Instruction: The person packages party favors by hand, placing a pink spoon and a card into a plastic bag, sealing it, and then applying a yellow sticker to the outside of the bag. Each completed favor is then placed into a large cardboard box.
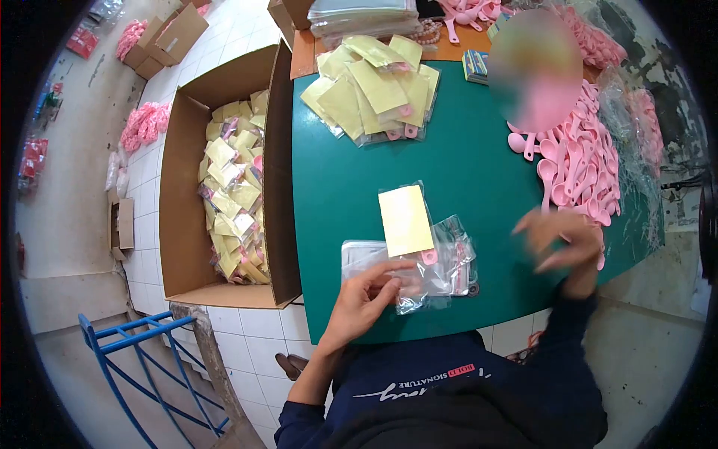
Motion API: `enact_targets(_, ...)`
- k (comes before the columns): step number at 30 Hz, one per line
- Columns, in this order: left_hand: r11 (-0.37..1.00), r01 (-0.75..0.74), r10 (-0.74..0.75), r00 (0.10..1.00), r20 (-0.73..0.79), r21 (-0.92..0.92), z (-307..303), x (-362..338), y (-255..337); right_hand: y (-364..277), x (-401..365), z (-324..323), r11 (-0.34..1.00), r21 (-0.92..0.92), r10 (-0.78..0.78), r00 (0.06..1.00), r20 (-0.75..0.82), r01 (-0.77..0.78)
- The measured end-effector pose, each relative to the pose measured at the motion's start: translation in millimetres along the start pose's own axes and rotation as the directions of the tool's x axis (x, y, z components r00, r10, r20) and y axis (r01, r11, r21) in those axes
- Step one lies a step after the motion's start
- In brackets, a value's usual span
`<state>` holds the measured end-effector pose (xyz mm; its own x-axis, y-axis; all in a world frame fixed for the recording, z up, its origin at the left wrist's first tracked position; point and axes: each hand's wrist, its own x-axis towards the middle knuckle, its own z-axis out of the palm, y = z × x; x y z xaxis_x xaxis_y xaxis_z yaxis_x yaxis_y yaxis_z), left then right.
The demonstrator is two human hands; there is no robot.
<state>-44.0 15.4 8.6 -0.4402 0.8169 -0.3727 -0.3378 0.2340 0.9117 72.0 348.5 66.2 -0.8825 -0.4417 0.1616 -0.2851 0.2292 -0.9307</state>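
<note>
My left hand (368,299) is at the table's near edge, with thumb and fingers closed on a clear plastic bag (416,293). Above it lies a bagged packet with a pale yellow card (406,221), and a pink spoon handle (428,257) shows at its lower corner. More clear bags (359,253) lie flat beneath. My right hand (559,238) is off to the right, smeared by motion, its fingers apart and nothing visible in them. It is beside the near end of a heap of pink plastic spoons (580,168).
A pile of yellow-card packets (374,90) lies at the far side of the green table (336,187). Left of it, a cardboard box (280,172) holds many similar packets. A stack of clear bags (363,19) is at the back. A blue metal frame (134,340) stands lower left.
</note>
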Motion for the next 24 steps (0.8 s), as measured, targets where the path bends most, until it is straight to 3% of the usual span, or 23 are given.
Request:
enact_targets(1, 0.995, 0.014, -0.014, 1.000, -0.008, -0.098, 3, 1, 4, -10, -20, -30, 0.983, 0.186, 0.061, 0.961, -0.271, -0.010)
enact_targets(2, 0.994, 0.024, -0.025, 1.000, -0.006, -0.109, 2, 2, 5, -23, -35, -62, 0.993, 0.057, 0.121, 0.856, -0.502, -0.107)
enact_targets(3, 0.992, 0.037, -0.037, 0.999, -0.004, -0.122, 2, 3, 5, -4, -90, -109, 0.895, -0.166, 0.210, 0.719, -0.662, -0.414)
enact_targets(4, 0.989, 0.049, -0.050, 0.999, -0.004, -0.139, 2, 4, 5, 15, -146, -156, 0.655, -0.253, 0.288, 0.545, -0.787, -0.712)
enact_targets(7, 0.981, 0.024, -0.026, 1.000, -0.006, -0.193, 2, 3, -5, 11, -201, -169, 0.006, -0.422, 0.189, 0.416, -0.890, -0.907)
enact_targets(10, 0.955, 0.038, -0.040, 0.999, -0.001, -0.293, 4, -1, -6, -11, -65, -49, 0.348, -0.399, 0.141, 0.468, -0.872, -0.849)
enact_targets(12, 0.949, 0.063, -0.069, 0.998, -0.011, -0.309, 6, -3, 0, -21, 28, 49, 0.638, -0.613, 0.168, 0.862, -0.478, -0.465)
enact_targets(13, 0.942, 0.069, -0.079, 0.997, -0.018, -0.328, 8, -4, 2, -12, 44, 85, 0.746, -0.484, 0.253, 0.867, -0.430, -0.458)
enact_targets(15, 0.937, 0.122, -0.116, 0.993, 0.039, -0.329, 5, -8, 6, 13, 60, 125, 0.803, -0.486, 0.147, 0.905, -0.398, -0.344)
enact_targets(19, 0.896, 0.080, -0.032, 0.993, 0.117, -0.436, -8, -13, 7, 20, 67, 113, 0.839, -0.480, 0.046, 0.914, -0.404, -0.255)
enact_targets(22, 0.999, 0.022, -0.017, 0.991, -0.132, 0.041, 0, -10, 5, 21, 60, 120, 0.945, -0.202, 0.140, 0.875, -0.464, -0.258)
enact_targets(24, 0.958, -0.090, 0.134, 0.980, -0.146, 0.273, 7, -5, 2, 22, 59, 125, 0.955, -0.163, 0.138, 0.857, -0.497, -0.249)
